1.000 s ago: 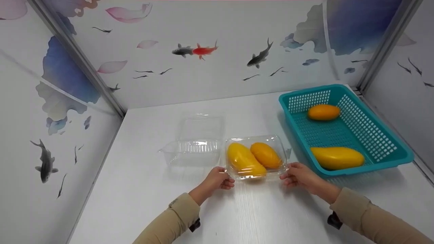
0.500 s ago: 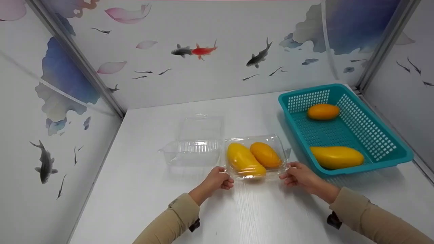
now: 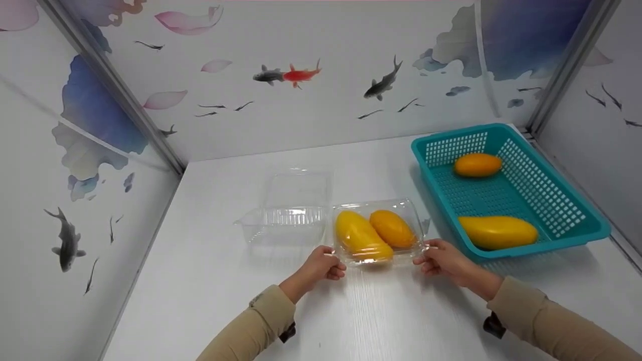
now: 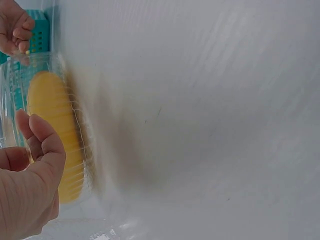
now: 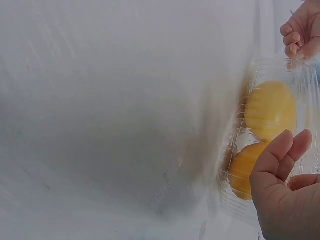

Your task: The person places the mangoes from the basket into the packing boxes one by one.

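A clear plastic clamshell box (image 3: pixel 396 255) stands on the white table, its lid down over a larger yellow mango (image 3: pixel 357 231) and a smaller orange mango (image 3: pixel 392 229). My left hand (image 3: pixel 320 265) pinches the box rim at the near left corner. At the near right corner my right hand (image 3: pixel 445 261) pinches the same rim, thumb above and curled fingers below. In the left wrist view, the yellow mango (image 4: pixel 50 100) shows through the ribbed side wall. Both fruits, including the orange mango (image 5: pixel 245 170), appear through the plastic in the right wrist view.
Just left of the box is another clear clamshell (image 3: pixel 286 225), lid raised and nothing inside. A teal basket (image 3: pixel 441 210) at the right holds an orange mango (image 3: pixel 478 165) and a yellow mango (image 3: pixel 499 232). Printed wall panels (image 3: pixel 331 130) enclose the table's back and sides.
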{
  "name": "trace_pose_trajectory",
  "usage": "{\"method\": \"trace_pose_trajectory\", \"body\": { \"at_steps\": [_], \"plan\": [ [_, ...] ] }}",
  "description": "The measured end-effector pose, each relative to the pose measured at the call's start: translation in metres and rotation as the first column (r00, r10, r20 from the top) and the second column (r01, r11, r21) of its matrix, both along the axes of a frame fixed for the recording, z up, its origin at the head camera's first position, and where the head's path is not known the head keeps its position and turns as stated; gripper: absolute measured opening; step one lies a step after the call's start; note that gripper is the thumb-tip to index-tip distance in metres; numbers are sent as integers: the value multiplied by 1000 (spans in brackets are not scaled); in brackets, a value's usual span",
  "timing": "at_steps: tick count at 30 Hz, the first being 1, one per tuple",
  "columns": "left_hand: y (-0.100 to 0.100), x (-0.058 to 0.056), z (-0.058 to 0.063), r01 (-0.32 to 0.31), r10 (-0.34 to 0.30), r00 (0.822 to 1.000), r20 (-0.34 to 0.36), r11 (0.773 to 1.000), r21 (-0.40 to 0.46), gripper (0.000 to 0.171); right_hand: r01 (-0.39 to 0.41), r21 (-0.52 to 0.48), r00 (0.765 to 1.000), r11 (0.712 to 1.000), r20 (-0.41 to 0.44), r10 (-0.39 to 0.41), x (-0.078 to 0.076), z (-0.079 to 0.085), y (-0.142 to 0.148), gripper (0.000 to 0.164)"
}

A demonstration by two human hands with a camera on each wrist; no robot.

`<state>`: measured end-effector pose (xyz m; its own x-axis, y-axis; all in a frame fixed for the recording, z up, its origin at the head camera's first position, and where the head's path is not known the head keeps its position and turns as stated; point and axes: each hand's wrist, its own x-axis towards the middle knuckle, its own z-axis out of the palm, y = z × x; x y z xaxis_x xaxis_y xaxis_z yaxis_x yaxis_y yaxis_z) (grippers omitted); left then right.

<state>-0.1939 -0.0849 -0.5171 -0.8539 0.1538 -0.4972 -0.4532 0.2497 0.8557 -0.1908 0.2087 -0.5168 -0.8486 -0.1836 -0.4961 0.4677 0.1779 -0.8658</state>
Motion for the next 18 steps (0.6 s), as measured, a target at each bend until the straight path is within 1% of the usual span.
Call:
{"method": "trace_pose_trajectory", "body": {
  "at_steps": [13,15,18],
  "plan": [
    [0,1,0,7,-7,1000,-4,1000,1,39,8,28,1000,1000,1,-8,2,2,-2,41],
    [-1,1,0,9,-9,1000,-14,1000,8,39,10,29,1000,1000,-3,-10,2,2,-2,41],
    [-2,1,0,12,-12,1000,-24,1000,13,38,13,25,1000,1000,-2,-13,2,3,-2,47]
  ]
}}
